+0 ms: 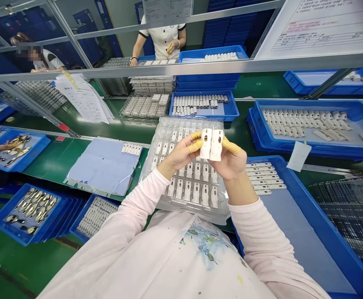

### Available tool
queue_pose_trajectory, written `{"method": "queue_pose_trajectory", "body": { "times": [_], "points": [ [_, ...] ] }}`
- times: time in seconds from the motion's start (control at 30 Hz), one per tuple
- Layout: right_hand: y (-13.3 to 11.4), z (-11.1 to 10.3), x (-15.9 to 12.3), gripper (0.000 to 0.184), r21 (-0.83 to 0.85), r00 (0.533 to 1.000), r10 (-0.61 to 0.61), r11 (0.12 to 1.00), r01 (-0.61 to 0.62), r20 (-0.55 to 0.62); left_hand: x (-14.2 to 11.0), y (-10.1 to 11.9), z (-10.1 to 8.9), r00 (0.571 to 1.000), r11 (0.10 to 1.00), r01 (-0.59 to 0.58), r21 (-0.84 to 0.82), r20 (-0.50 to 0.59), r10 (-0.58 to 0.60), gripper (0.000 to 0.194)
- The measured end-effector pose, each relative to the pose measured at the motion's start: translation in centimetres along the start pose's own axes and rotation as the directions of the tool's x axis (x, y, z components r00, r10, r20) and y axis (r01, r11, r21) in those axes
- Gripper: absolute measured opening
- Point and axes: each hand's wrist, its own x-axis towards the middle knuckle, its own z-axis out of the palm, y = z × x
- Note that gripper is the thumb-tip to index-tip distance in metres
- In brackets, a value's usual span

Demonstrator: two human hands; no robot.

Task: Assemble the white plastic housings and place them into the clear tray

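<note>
Two white casings, each with a dark hole near its top, are held upright side by side above the tray. My left hand (pixel 181 154) pinches the left casing (pixel 205 150) between fingers wearing yellow finger cots. At the other side, my right hand (pixel 231 162) grips the right casing (pixel 215 151), also with yellow cots on. Below both hands lies a clear plastic tray (pixel 181 204) with rows of pockets, many holding similar white casings (pixel 195 190). My hands partly hide its middle.
On the right, a blue bin (pixel 306 232) holds more casings, with another blue bin (pixel 312 145) behind it. To the left is a blue pad (pixel 97 166) with several casings. A metal rail (pixel 200 66) crosses ahead; a co-worker (pixel 163 39) stands beyond it.
</note>
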Motion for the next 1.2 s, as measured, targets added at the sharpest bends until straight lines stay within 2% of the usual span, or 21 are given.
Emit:
{"method": "queue_pose_trajectory", "body": {
  "times": [0.17,0.47,0.7,0.87,1.03,1.2],
  "points": [
    [0.2,-0.1,0.1,0.026,-0.09,1.0,-0.006,0.996,0.007,0.007,0.0,-0.1,0.0,0.998,0.999,0.036,0.006,-0.052,-0.035,0.036],
    [0.5,-0.2,-0.2,0.027,-0.068,1.0,0.024,0.997,-0.024,0.004,-0.1,-0.4,-0.6,0.996,0.998,0.056,0.017,-0.071,-0.054,0.032],
    [0.9,-0.5,-0.1,0.025,-0.063,1.0,0.013,0.998,-0.012,0.028,-0.2,-0.5,-0.3,0.991,0.994,0.093,-0.053,-0.09,-0.098,0.024],
    [0.6,-0.5,-0.5,0.032,-0.132,1.0,0.02,0.991,-0.021,-0.013,-0.6,-0.8,-0.3,0.988,0.987,0.105,-0.119,-0.096,-0.117,0.023],
    [0.2,-0.2,-1.0,0.035,-0.233,0.998,-0.031,0.972,0.018,-0.055,-0.9,-0.8,-0.1,0.983,0.978,0.124,-0.165,-0.116,-0.145,0.028],
    [0.1,0.6,-1.4,0.043,-0.245,0.993,-0.061,0.969,0.034,-0.102,-1.0,-1.0,-0.1,0.982,0.974,0.126,-0.187,-0.114,-0.149,0.025]
  ]
}}
